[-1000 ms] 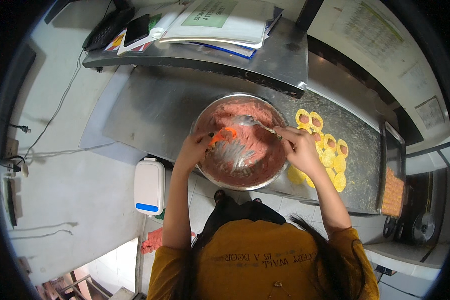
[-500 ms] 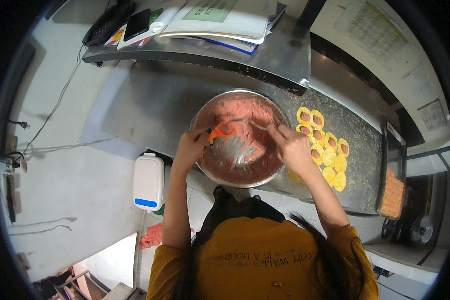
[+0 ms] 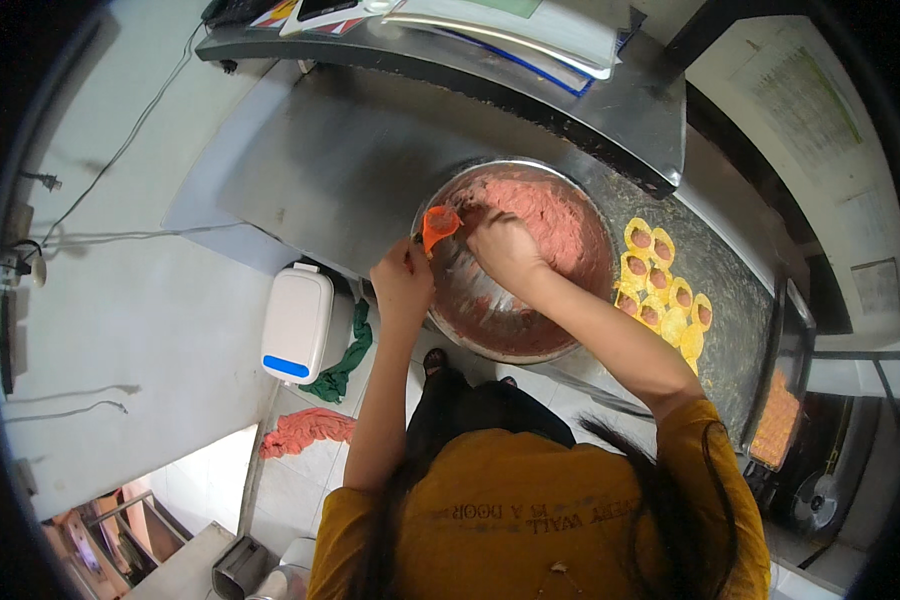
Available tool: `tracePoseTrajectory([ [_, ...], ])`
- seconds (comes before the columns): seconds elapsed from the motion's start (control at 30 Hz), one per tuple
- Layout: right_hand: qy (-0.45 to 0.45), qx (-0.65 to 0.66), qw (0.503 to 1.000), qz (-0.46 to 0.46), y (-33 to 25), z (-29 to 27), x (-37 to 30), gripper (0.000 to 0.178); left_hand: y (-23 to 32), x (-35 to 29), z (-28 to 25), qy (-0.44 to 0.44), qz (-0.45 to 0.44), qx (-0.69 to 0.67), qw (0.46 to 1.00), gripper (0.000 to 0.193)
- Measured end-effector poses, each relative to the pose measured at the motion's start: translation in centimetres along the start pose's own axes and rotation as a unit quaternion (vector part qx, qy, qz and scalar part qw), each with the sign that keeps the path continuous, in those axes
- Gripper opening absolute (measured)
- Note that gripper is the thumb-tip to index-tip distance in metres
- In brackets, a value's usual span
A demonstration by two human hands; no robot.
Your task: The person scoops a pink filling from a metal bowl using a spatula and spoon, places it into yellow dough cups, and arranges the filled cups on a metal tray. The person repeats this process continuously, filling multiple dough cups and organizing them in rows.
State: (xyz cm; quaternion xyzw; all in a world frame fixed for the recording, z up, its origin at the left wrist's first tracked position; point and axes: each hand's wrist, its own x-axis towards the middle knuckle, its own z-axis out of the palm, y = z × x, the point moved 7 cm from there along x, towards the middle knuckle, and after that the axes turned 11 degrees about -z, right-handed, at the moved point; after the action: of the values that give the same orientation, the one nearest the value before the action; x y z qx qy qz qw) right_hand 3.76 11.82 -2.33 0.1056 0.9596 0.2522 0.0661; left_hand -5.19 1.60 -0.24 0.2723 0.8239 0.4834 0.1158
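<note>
A large metal bowl (image 3: 598, 325) stands in front of me, with pink ground meat mixture (image 3: 545, 210) heaped at its far side and smeared over its walls. My left hand (image 3: 403, 282) is closed round the handle of an orange scoop (image 3: 441, 222), held over the bowl's left rim. Beside the scoop, inside the bowl, is my right hand (image 3: 508, 252), its fingers curled. The metal spoon it held earlier is mostly hidden by the fingers now. Right of the bowl lie yellow round wrappers (image 3: 682, 292), several topped with a dab of pink filling.
A metal tray (image 3: 792, 330) with orange-pink pieces lies at the far right of the metal table (image 3: 320, 160). Papers and folders (image 3: 530, 45) rest on the raised shelf (image 3: 630, 125) behind the bowl. A white lidded bin (image 3: 298, 320) and cloths (image 3: 308, 430) are lower left.
The right hand has moved left, deeper over the bowl and closer to the scoop. The orange scoop is now tilted more upright at the left rim. The whole view has shifted and turned slightly.
</note>
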Motion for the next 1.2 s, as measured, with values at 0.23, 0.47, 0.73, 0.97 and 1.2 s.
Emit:
tracePoseTrajectory([
  [0.23,-0.062,0.144,0.987,-0.038,-3.1,0.0,-2.5,0.016,0.0,-0.2,-0.2,0.009,0.000,-0.014,1.000,0.021],
  [0.47,-0.134,0.345,0.921,0.118,1.4,1.0,-6.7,0.021,0.6,-0.1,-0.5,-0.004,0.006,-0.015,1.000,0.020],
  [0.73,0.097,0.631,0.730,0.245,6.8,1.2,-13.5,0.026,-0.1,0.5,-0.6,-0.061,0.008,0.016,0.998,0.019],
  [0.97,0.233,0.236,0.939,0.087,4.1,-6.6,-13.4,0.061,-0.2,-0.3,1.2,-0.204,-0.153,-0.110,0.961,0.024],
  [1.2,0.274,0.261,0.918,0.120,4.5,-6.1,-15.7,0.066,-1.5,-0.8,1.8,-0.243,-0.177,-0.134,0.944,0.022],
])
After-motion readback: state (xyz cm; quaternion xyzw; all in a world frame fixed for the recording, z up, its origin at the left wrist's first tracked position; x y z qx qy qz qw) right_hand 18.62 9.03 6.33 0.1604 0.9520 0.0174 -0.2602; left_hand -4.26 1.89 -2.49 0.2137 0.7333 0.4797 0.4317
